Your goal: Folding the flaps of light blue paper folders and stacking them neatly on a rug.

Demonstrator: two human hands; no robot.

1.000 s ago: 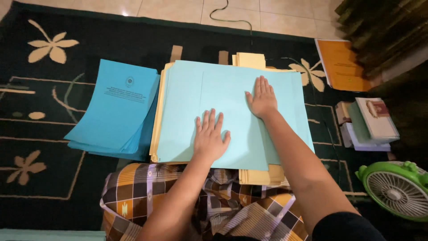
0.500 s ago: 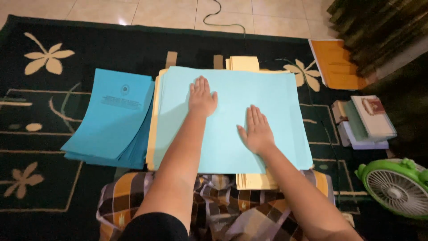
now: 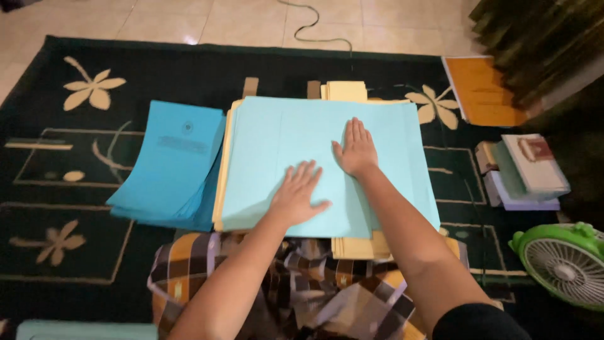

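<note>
Pale blue paper sheet, smooth, rect., both hands flat w/ fingers spread: left hand, right hand.

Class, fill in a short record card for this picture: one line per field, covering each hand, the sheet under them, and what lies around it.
Left hand: left hand flat, palm down, on the near middle of the pale blue sheet
Right hand: right hand flat, fingers together, further up the same sheet
Under the sheet: cream paper stack, edges showing
To the left: darker blue folder pile, fanned
To the right: stacked books, green fan
Floor covering: dark rug with tan flowers
</note>
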